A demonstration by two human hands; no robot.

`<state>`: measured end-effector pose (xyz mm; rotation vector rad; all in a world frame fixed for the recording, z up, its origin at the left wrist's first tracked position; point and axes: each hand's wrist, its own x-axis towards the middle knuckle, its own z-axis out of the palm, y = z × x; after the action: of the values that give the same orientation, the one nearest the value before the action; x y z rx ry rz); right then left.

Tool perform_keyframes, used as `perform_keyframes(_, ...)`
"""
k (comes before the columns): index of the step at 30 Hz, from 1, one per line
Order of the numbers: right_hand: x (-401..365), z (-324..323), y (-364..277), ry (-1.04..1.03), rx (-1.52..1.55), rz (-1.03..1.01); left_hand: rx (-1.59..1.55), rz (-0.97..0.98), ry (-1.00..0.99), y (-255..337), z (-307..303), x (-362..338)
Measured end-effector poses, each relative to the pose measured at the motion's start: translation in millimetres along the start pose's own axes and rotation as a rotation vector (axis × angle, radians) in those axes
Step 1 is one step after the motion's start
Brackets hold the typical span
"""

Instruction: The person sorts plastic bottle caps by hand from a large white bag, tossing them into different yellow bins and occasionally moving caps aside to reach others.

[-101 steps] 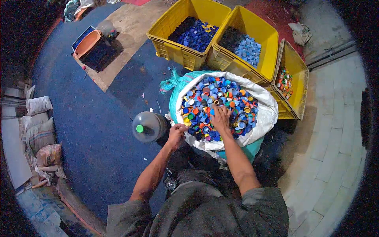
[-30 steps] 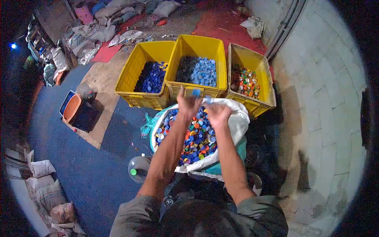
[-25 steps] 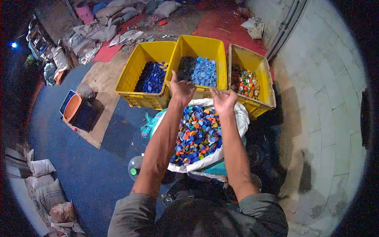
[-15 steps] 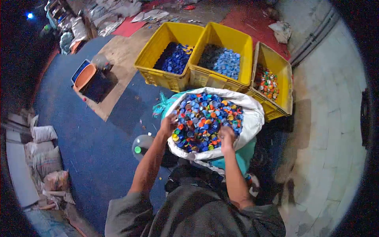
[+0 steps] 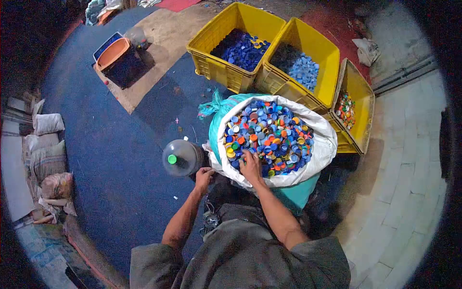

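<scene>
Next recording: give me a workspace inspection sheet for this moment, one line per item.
Surface: blue floor mat, tiled floor to the right.
Job's things: white sack full of mixed-colour bottle caps; three yellow crates holding sorted caps.
Clutter: clear jug with green lid, orange basin, filled bags.
Hands: right hand palm-down on the caps; left hand curled by the sack's rim, grip unclear.
Cables: nothing seen.
Surroundings: dim room, crumpled cloth beyond the crates.

We locate the white woven sack of caps (image 5: 323, 144) before three yellow plastic crates (image 5: 332, 58), right of the clear plastic jug (image 5: 186, 158).
</scene>
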<state>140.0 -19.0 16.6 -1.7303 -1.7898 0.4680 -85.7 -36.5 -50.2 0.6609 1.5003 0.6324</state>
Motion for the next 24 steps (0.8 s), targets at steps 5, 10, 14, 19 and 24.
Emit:
perform_keyframes(5,24,19,-9,-0.049,-0.063,0.071,0.022,0.041,0.045,-1,3,-6)
perform_keyframes(10,36,21,-17,-0.033,-0.256,0.005,-0.018,0.028,0.03,-4,-1,0)
perform_keyframes(14,35,35,-3,-0.072,-0.242,-0.004,0.008,-0.019,0.017,12,-3,-3)
perform_keyframes(19,40,37,-2,-0.076,-0.277,-0.015,0.049,0.08,0.011,21,2,7)
perform_keyframes(24,38,34,-3,0.033,-0.304,-0.005,0.063,0.061,0.004,46,11,2)
